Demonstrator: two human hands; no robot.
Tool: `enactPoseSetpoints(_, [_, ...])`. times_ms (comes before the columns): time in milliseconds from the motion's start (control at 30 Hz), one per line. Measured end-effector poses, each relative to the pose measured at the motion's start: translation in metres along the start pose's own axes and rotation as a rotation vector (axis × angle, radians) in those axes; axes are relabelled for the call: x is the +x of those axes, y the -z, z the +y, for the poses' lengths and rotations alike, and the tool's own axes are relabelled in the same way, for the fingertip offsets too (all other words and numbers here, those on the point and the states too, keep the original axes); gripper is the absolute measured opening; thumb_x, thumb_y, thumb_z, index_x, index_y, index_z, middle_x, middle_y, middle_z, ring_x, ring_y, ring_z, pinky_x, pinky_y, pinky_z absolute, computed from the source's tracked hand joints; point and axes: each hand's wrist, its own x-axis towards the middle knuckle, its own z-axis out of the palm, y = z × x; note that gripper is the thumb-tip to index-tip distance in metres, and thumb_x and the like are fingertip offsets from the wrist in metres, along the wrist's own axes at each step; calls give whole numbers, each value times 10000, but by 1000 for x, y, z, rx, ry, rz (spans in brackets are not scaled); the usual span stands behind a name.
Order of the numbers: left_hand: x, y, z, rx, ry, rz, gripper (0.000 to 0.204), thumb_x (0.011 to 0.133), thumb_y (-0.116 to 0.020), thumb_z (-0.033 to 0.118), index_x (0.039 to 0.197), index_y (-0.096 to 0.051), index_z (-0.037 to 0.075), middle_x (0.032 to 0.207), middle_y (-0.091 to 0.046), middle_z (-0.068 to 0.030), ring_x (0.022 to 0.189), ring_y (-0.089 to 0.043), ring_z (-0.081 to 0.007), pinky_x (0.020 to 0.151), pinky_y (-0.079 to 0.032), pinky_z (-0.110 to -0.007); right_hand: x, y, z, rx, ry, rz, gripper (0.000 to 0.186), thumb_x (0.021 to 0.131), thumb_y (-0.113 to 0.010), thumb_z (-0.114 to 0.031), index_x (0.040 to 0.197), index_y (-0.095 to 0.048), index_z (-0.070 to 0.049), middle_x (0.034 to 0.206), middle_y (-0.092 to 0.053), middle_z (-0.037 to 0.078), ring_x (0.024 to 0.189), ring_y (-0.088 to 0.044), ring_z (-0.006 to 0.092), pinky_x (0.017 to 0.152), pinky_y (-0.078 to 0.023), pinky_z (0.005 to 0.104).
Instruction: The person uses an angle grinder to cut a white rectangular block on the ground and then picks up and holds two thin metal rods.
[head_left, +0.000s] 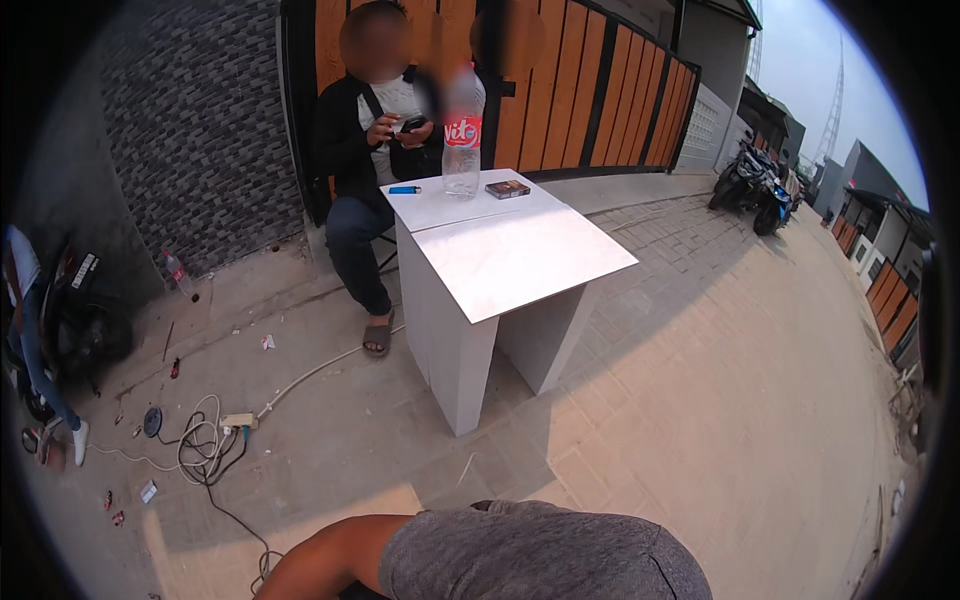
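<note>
Neither of my hands is visible; only my bare arm and grey shirt (540, 550) show along the lower edge. In front of me stands a white board table (540, 260) made of panels. A clear plastic bottle with a red label (462, 165) stands upright on it, between a blue lighter (404, 190) and a dark small pack (507, 189). Behind the table a seated person (355, 210) in a dark jacket holds a phone (412, 124) with both hands.
A power strip (238, 420) with tangled cables lies on the pavement at the left, near litter. At the far left a person's leg (55, 390) shows beside a motorbike (95, 320). Parked motorbikes (755, 190) stand along the lane. A wooden-slat gate (600, 100) is behind.
</note>
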Motion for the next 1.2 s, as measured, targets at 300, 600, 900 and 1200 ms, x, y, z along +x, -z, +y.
enactPoseSetpoints(300, [8,-30,25,-21,0,-111,364,913,-706,58,1224,-586,-87,1104,-679,-132,925,-682,-192,833,-570,-315,-19,43,-22,40,-67,62,477,669,-882,-372,1051,-775,-108,1017,-761,174,933,-702,325,833,-538,450])
enactPoseSetpoints(600, [1,-16,41,-27,-10,-87,371,907,-701,54,1228,-581,-88,1102,-676,-132,920,-681,-191,833,-569,-314,-27,35,-36,329,-20,214,561,577,-900,-233,1069,-713,-40,1002,-748,157,957,-709,290,849,-545,396])
enactPoseSetpoints(900, [-23,19,53,-64,-1,-50,378,902,-696,50,1233,-576,-88,1100,-674,-131,914,-680,-191,832,-569,-312,-36,49,-34,585,136,120,587,602,-888,-129,1109,-620,-6,952,-711,107,911,-691,251,835,-550,363])
enactPoseSetpoints(1200, [-18,43,78,-111,-157,-153,465,872,-717,77,1273,-540,-78,1092,-649,-116,889,-683,-193,830,-572,-312,-68,101,-85,905,80,-41,416,706,-813,-65,1045,-590,23,893,-721,128,763,-722,214,679,-584,370])
